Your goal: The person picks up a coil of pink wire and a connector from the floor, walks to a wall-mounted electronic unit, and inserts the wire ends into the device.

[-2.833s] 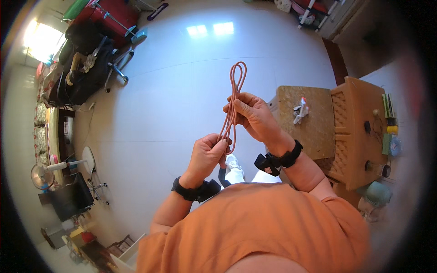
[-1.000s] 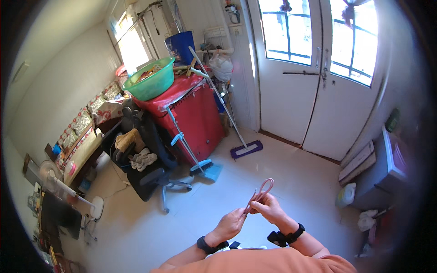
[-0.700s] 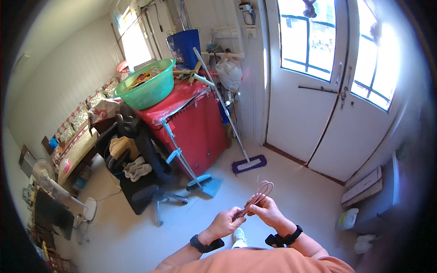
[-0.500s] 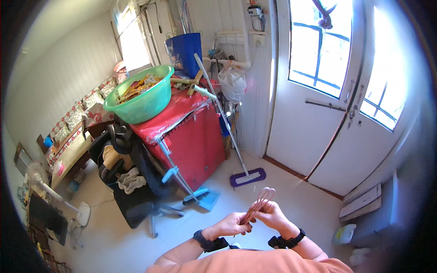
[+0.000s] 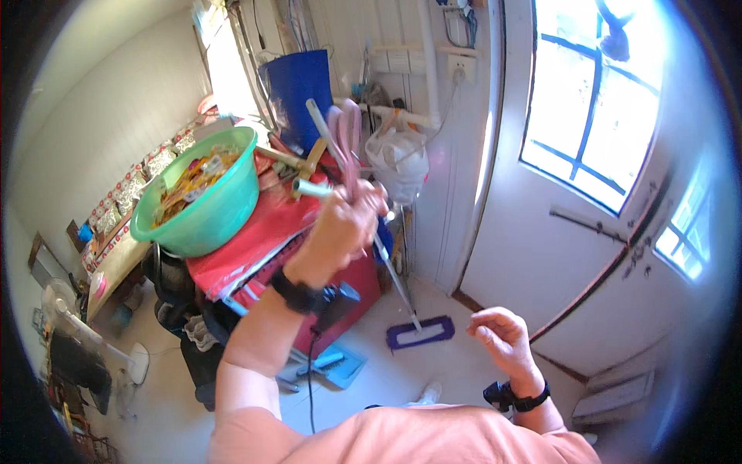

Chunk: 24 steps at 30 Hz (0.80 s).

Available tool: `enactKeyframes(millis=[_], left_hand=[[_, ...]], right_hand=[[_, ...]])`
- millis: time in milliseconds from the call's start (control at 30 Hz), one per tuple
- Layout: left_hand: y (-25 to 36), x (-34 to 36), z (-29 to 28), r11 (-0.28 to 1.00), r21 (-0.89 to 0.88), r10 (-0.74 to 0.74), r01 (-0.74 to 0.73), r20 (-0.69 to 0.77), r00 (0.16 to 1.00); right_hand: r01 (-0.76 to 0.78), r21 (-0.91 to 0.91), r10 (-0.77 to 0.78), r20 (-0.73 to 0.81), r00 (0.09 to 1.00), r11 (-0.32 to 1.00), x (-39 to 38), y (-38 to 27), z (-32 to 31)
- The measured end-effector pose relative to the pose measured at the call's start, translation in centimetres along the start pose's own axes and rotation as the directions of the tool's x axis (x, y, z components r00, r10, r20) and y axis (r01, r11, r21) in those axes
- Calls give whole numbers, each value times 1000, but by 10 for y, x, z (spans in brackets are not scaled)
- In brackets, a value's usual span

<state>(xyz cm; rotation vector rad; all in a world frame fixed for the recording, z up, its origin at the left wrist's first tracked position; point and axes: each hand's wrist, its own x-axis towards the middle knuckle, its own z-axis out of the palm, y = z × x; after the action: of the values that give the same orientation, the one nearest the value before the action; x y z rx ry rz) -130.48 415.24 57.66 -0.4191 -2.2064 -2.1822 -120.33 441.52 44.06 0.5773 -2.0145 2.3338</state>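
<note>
My left hand is raised in front of the red-covered cabinet, its fingers closed around a slim pink looped thing. Two long narrow loops stand up above the fist; the lower part is hidden in the hand, and I cannot tell its exact kind. Lower and to the right, my right hand is empty, with its fingers loosely curled and the thumb apart. It hovers in front of the white door. A dark strap with a small device is on each wrist.
A green basin full of yellowish items sits on the red cover. A purple flat mop leans beside it, with a blue dustpan on the floor. A white plastic bag hangs by the wall. The white door is at right.
My hands have parted. The left has risen forward and left with the pink looped thing; the right has let go and moved right. The view has shifted closer to the cabinet.
</note>
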Motion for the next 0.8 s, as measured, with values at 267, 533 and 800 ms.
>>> enactKeyframes(millis=[267,533,800], left_hand=[[21,216,-52,991,33,130,-128,-426,895],[-33,371,-64,996,82,89,-48,-639,764],[-102,532,-161,967,240,225,-89,-631,742]], right_hand=[[-134,-22,125,-232,964,991,71,38,-91],[-187,-55,96,-698,709,981,33,64,-163],[-469,-119,106,-899,425,875,29,57,-133]])
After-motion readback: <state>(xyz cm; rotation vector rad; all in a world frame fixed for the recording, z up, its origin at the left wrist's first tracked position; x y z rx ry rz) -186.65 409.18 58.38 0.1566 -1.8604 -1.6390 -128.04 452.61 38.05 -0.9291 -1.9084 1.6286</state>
